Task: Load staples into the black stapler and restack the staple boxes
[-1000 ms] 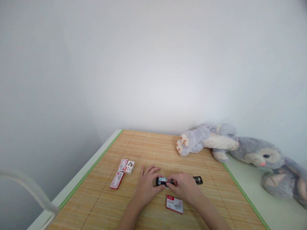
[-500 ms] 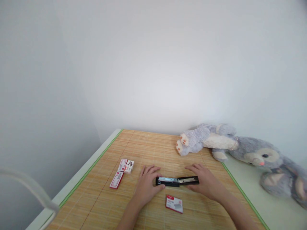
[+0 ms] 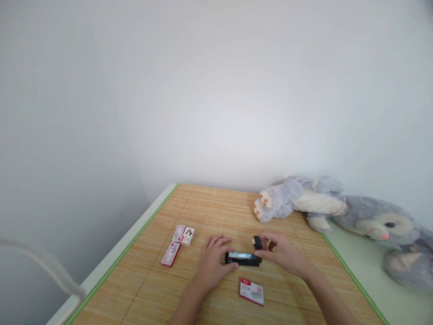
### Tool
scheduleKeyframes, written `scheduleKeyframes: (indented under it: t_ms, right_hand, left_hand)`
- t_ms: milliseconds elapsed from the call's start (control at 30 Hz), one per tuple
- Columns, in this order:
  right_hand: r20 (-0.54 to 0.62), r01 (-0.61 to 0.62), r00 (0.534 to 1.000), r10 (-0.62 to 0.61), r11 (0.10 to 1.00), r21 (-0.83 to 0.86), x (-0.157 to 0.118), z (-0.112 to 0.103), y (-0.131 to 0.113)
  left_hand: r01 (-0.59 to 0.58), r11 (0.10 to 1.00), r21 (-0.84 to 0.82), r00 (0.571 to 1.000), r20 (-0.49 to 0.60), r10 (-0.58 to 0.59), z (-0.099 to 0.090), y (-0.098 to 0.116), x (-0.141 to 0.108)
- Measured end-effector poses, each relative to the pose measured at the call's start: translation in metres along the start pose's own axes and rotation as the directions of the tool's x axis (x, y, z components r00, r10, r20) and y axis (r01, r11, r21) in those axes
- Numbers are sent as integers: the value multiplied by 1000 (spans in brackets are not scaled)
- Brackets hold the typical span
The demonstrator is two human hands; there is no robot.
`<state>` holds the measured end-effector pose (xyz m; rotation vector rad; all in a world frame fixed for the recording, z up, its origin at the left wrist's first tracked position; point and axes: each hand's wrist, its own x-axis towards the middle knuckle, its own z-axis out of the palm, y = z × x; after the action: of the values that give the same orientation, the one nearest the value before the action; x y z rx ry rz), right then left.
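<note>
A black stapler lies opened on the mat, with a shiny metal channel along its flat part. Around its left end are the thumb and fingers of my left hand, which steadies it. My right hand pinches the hinged black part and holds it raised, roughly upright, above the right end. Just in front of the stapler is a white and red staple box, lying flat and touched by neither hand.
Several small red and white boxes sit together at the left on the bamboo mat. A grey plush toy lies along the back right by the wall. A pale curved cord or bar crosses the lower left.
My right hand has swung the stapler's hinged part up from lying spread out to nearly upright. My left hand keeps its place at the left end. The view has shifted slightly.
</note>
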<state>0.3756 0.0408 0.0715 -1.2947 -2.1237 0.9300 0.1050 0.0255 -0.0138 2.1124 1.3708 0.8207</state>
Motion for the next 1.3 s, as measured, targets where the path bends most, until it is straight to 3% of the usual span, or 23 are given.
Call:
scheduleKeyframes:
  t_ms: [300, 500, 633, 733, 833, 900, 1100, 1300]
  right_hand:
    - [45, 63, 997, -55, 975, -215, 30, 56, -7]
    - [18, 18, 1000, -14, 969, -245, 28, 60, -4]
    - [-56, -58, 997, 45, 968, -244, 19, 53, 3]
    - [-100, -115, 990, 96, 970, -215, 11, 44, 11]
    - [-130, -158, 982, 135, 970, -185, 2, 37, 20]
    - [-144, -173, 978, 153, 974, -143, -3, 35, 26]
    - [-244, -266, 929, 279, 960, 86, -25, 55, 44]
    - [-315, -268, 879, 358, 917, 294, -35, 102, 36]
  left_hand:
    - [-16, 1000, -11, 1000, 3, 16, 1, 0, 1]
    - [-20, 999, -34, 999, -49, 18, -2, 2, -1]
    - [-18, 999, -47, 992, -127, 12, -3, 16, -14]
    - [-159, 986, -56, 987, 22, 160, 3, 37, -25]
    - [-315, 940, -128, 898, 279, 339, 9, 58, -33]
    - [-328, 931, -160, 862, 353, 364, 8, 66, -36]
    - [-128, 992, -12, 958, 257, 127, -9, 54, -41]
    - [-76, 997, 10, 972, 222, 72, -11, 41, -40]
